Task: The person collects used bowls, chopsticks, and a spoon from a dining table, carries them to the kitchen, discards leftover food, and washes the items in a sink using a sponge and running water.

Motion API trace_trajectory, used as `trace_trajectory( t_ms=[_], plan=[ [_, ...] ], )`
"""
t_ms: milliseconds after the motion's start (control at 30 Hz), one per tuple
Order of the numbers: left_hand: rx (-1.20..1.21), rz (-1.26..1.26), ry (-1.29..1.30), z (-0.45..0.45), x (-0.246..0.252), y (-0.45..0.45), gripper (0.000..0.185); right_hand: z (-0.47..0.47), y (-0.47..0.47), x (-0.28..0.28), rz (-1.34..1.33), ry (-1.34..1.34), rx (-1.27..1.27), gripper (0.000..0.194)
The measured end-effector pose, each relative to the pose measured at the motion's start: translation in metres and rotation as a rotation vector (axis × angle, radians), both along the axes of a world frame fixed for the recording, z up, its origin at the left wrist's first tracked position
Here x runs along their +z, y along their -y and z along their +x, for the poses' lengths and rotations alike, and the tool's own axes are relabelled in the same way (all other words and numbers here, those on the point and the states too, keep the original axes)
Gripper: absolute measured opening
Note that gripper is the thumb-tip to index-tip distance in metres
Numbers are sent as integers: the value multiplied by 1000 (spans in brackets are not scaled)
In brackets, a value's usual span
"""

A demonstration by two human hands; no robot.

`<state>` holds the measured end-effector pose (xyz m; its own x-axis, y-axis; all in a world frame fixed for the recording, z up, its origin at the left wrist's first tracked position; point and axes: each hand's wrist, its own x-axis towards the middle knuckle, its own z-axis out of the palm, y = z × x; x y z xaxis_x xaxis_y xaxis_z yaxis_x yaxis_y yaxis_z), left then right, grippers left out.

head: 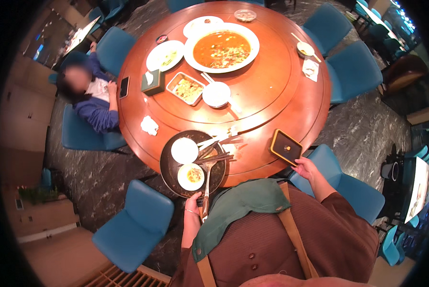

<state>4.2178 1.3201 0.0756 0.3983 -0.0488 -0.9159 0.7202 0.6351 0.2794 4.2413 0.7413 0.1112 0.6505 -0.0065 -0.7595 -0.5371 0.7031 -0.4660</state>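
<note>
My left hand grips the handle of a dark frying pan at the table's near edge. In the pan lie a white bowl, a second bowl with food scraps, several chopsticks and a metal turner. My right hand holds the near corner of a black rectangular tray with a yellow rim, which carries a small orange scrap. A large white bowl of red soup stands farther back, with a metal tray of food and a white bowl in front of it.
The round wooden table also bears white plates, a tissue box, crumpled tissue, a phone and a small bowl with a spoon. A person sits at the left. Blue chairs surround the table.
</note>
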Motion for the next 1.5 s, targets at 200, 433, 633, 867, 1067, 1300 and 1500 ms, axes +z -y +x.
trace_trajectory(
  t_ms=[200,433,633,867,1067,1300,1500],
  plan=[
    [-76,45,-9,-6,-21,-2,17,54,-37,5,17,138,-25,25],
    [-53,-3,53,-34,-41,-14,12,116,-64,1,-51,136,-104,20],
    [16,87,94,-68,-21,-7,19,155,-96,-28,-43,162,-142,26],
    [34,283,219,-94,18,5,23,191,-132,-50,-117,170,-22,23],
    [-87,427,321,-131,23,-3,27,186,-141,-21,-279,65,259,27],
    [207,134,270,-151,43,15,30,149,-119,-3,-251,66,330,22],
    [236,204,228,-158,50,20,25,112,-108,-13,-312,89,492,17]
  ],
)
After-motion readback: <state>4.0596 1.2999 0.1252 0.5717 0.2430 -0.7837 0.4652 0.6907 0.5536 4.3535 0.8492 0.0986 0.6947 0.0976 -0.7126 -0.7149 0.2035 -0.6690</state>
